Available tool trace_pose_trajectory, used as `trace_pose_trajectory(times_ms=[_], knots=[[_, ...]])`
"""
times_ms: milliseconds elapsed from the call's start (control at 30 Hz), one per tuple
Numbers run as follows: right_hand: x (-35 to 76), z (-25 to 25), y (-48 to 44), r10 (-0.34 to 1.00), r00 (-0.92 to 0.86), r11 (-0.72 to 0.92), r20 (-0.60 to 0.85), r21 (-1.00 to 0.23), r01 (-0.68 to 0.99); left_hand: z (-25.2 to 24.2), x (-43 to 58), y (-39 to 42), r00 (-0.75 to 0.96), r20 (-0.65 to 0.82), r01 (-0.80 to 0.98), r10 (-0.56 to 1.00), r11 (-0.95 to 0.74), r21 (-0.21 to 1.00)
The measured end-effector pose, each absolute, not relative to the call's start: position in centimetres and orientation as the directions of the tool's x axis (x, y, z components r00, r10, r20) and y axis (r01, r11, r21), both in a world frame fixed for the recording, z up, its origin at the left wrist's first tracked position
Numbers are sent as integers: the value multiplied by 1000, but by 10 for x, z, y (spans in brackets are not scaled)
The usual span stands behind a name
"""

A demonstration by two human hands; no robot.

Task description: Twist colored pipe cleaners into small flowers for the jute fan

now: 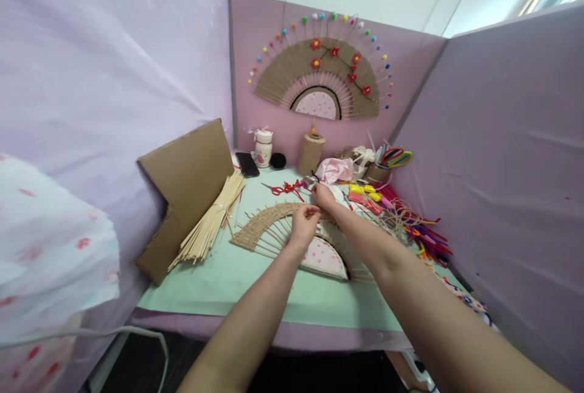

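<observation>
- Head cam, single view, worn on head
- Faces forward and down: flat pale-green tabletop (pixel 210 289), upright pink panel (pixel 249 22) behind
- Close, wide; bare left hand (pixel 305 224), bare right hand (pixel 323 197) near mid-frame

Left forearm (pixel 267 305), right forearm (pixel 392 262): bare, extended, converging toward fingers. Left hand (pixel 303 226): fingers (pixel 312 210) bent, tips near thumb. Right hand (pixel 323 194): just beyond left fingers, curled; grip unclear.

The lower fan (pixel 253 230) was tan, its white half-circle (pixel 325 257) dotted pinkish red and edged in black. The upper fan (pixel 287 63) was brown, with yellow-centred red flowers (pixel 316 44) and multicoloured pom-poms (pixel 334 16). The tablecloth (pixel 219 299) was pale green, the bundled sticks (pixel 207 226) pale yellow, the side wall (pixel 168 34) lilac.
</observation>
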State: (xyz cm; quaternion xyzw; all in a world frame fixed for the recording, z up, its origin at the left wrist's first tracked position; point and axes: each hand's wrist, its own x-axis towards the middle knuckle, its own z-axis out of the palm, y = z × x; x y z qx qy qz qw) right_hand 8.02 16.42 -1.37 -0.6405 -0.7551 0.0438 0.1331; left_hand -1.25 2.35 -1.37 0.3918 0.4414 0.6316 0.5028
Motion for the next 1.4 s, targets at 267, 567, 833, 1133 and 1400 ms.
trace_pose_trajectory(times_ms=[267, 567, 833, 1133, 1400], knots=[[62, -16, 172, 968, -187, 220, 169, -202, 955, -11, -14, 21, -172, 67, -262, 983, -112, 959], [73, 2, 149, 949, -179, 240, 258, -229, 943, -11, -14, 21, -122, 63, -259, 990, -93, 961], [124, 13, 73, 925, -145, 258, 352, -298, 919, -7, -14, 17, -84, 61, -217, 995, -78, 973], [231, 9, -30, 905, 72, 131, 419, -435, 891, 5, -18, 9, -235, 328, 163, 915, -295, 941], [359, 18, -50, 795, 446, -343, 410, -303, 889, 0, -16, 15, -268, 375, 203, 887, -328, 922]])
